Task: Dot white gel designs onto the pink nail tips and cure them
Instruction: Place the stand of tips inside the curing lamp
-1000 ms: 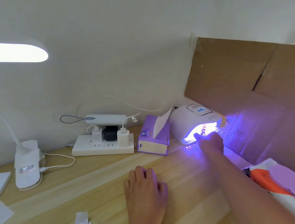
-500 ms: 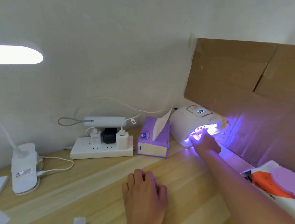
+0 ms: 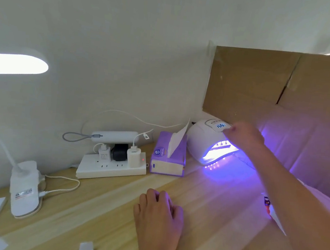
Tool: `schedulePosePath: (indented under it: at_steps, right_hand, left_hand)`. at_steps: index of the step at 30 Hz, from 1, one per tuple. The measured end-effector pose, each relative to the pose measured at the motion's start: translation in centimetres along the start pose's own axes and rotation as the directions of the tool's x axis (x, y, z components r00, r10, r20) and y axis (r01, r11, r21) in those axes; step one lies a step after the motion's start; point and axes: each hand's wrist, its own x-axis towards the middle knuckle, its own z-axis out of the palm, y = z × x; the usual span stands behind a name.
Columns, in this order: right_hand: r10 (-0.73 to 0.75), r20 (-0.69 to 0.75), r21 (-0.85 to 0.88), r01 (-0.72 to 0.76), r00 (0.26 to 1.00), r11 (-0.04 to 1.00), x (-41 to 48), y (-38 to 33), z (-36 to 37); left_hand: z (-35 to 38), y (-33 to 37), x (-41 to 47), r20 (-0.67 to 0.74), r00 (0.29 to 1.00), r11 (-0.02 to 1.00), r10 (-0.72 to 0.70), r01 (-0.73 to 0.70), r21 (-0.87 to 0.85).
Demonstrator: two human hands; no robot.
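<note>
**Right hand at lamp controls, tips inside**

Curing lamp [image 3: 200, 140] sits right of centre in the frame, lit violet, with its mouth facing lower right. Three small pinkish bumps sit in a row just inside the mouth, probably the nail tips [image 3: 221, 143], but they're too small to be sure.

Right hand [image 3: 243, 135] is on top of the lamp, its leading edge just beside the lit display [image 3: 220, 126]. It's motion-blurred, so I can't tell the finger spread or whether it's touching. It doesn't look like it's holding anything.

Left hand [image 3: 158, 210] rests on the table [image 3: 221, 219] at lower centre, fingers loosely curled, empty, well away from the lamp.

Key geometry: the panel lies immediately picture-left of the right fingertips. The tips are directly below that hand, and their row runs roughly across the mouth. The right hand is far nearer, so any button press or tip retrieval falls to it.

My read is that this is the cure step, setting or checking the timer.
</note>
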Motion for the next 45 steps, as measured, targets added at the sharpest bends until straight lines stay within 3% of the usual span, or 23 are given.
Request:
schedulePosePath:
  at_steps: [2,5,11,16,20,21,23,24,26,30,33,36,45]
  right_hand:
    - [-0.114,-0.096,0.017,0.116,0.989,0.993,0.9,-0.7,0.1]
    - [-0.234,0.116,0.000,0.236,0.965,0.972,1.9,-1.3,1.9]
    - [-0.198,0.101,-0.066,0.205,0.975,0.977,3.6,-1.4,3.6]
    - [-0.274,0.115,-0.201,0.293,0.955,0.935,3.9,-1.2,4.0]
    - [-0.168,0.157,-0.098,0.185,0.973,0.978,3.8,-2.2,3.0]
    - [-0.147,0.097,-0.020,0.150,0.984,0.988,3.4,-2.2,2.9]
    - [-0.035,-0.234,0.244,0.094,0.972,0.965,1.5,-1.1,3.7]
    - [0.076,-0.391,0.343,0.068,0.917,0.937,0.0,-0.3,4.4]
    - [0.221,-0.485,0.408,-0.004,0.846,0.913,-2.8,1.6,6.4]
    - [0.201,-0.305,0.253,-0.124,0.931,0.959,-2.8,4.6,9.2]
    - [0.087,-0.200,0.012,-0.086,0.976,0.996,-1.6,5.0,9.8]
    - [0.001,-0.103,-0.121,-0.014,0.995,0.992,-1.2,4.7,10.6]
    - [0.002,0.023,-0.230,0.003,1.000,0.973,-0.6,4.6,10.7]
  left_hand:
    - [-0.2,0.0,0.1,0.003,1.000,1.000,0.011,-0.011,0.016]
    - [-0.2,-0.1,0.1,0.016,1.000,0.999,0.021,-0.021,0.032]
    - [0.0,-0.1,0.2,0.013,1.000,0.999,0.023,-0.023,0.023]
    - [0.1,-0.3,0.2,0.012,1.000,0.999,0.024,-0.024,0.022]
    - [0.0,-0.2,0.0,0.005,1.000,0.999,0.022,-0.022,0.040]
    - [0.0,-0.2,0.0,0.000,1.000,0.999,0.013,-0.013,0.033]
    - [0.1,-0.2,0.0,-0.005,1.000,1.000,-0.001,0.001,0.017]
    - [0.2,-0.2,0.0,-0.004,1.000,1.000,-0.005,0.005,0.011]
    - [0.5,-0.3,0.0,-0.004,1.000,1.000,-0.017,0.017,-0.003]
    - [0.7,-0.4,0.0,0.018,0.999,0.999,-0.043,0.044,-0.021]
    - [0.4,-0.3,0.0,0.015,0.999,0.999,-0.040,0.040,-0.020]
    - [0.6,-0.3,0.0,-0.021,0.999,0.999,-0.025,0.025,-0.020]
    - [0.6,-0.3,0.0,-0.018,1.000,1.000,-0.015,0.015,0.013]
